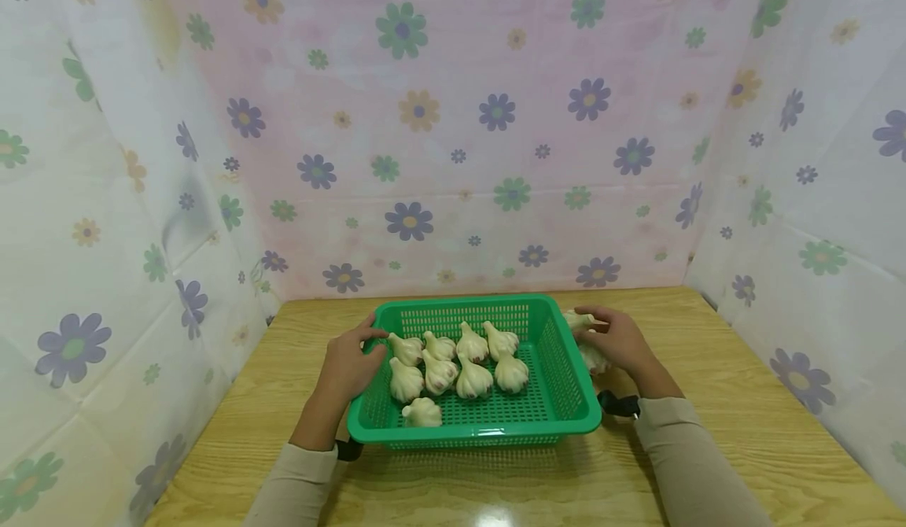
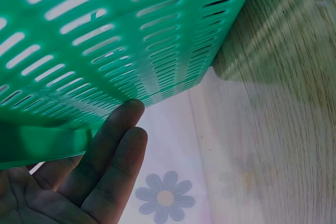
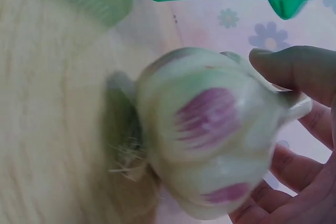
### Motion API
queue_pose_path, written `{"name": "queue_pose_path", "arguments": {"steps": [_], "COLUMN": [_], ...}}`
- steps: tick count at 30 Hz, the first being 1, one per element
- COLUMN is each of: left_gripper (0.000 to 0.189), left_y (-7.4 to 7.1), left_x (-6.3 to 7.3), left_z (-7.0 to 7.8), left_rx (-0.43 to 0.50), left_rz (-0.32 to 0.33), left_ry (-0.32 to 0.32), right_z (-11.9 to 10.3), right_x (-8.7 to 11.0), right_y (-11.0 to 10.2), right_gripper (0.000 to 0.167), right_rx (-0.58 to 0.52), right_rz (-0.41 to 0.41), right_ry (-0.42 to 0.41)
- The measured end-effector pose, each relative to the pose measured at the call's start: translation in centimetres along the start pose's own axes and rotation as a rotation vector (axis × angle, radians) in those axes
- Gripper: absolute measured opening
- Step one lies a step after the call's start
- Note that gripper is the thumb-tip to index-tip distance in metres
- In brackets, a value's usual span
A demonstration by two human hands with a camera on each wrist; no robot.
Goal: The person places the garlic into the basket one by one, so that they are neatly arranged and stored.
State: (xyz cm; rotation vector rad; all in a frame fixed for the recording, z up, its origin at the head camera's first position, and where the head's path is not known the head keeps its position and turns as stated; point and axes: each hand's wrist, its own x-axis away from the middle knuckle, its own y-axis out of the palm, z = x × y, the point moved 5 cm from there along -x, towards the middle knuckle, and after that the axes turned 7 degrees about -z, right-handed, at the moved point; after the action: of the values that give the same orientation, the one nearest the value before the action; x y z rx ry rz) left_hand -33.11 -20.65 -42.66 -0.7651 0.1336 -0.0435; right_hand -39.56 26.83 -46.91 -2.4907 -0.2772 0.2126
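Observation:
A green plastic basket [image 1: 488, 433] with slotted walls stands on the table, several whitish garlic bulbs [image 1: 474, 381] inside it, mostly in two rows towards the left. My left hand [image 1: 348, 363] grips its left rim, thumb and forefinger over the top. In the left wrist view, other fingers [image 2: 113, 150] reach beneath the rim along the outer wall. Outside the basket's right side, my right hand [image 1: 623, 342] holds a garlic bulb [image 3: 210, 129] by its neck, between thumb and fingers. The bulb shows purple patches. Another garlic bulb [image 1: 576, 320] shows by the right fingertips.
A wood-grain table [image 1: 672, 448] lies under everything. Flower-printed cloth [image 1: 453, 126] hangs at the back and both sides. Black straps [image 1: 618, 403] sit at the wrists. The basket's right rim [image 1: 573, 346] stands between the right hand and the bulbs inside.

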Motion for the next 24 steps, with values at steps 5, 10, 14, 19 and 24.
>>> {"name": "queue_pose_path", "arguments": {"steps": [5,10,14,19,24], "left_gripper": [0.036,0.036,0.035,0.035,0.035], "left_y": [-0.1,0.0,0.0,-0.1,-0.1], "left_x": [0.0,0.0,0.0,0.1,0.1], "left_z": [0.0,-0.1,-0.1,0.0,0.1], "left_rx": [-0.005,-0.006,-0.006,-0.001,0.002], "left_rz": [0.006,0.006,0.003,0.003,0.001], "left_ry": [0.002,-0.001,-0.004,0.004,0.014], "right_z": [-0.1,-0.2,-0.5,-1.0,-1.4], "right_x": [0.1,0.3,0.5,0.7,0.9], "right_y": [-0.8,-1.5,-2.0,-2.6,-3.2], "right_gripper": [0.056,0.060,0.062,0.063,0.063], "right_rx": [-0.038,-0.037,-0.040,-0.041,-0.025], "right_rz": [0.015,0.029,0.039,0.059,0.087], "right_ry": [0.006,0.008,0.022,0.025,0.017]}}
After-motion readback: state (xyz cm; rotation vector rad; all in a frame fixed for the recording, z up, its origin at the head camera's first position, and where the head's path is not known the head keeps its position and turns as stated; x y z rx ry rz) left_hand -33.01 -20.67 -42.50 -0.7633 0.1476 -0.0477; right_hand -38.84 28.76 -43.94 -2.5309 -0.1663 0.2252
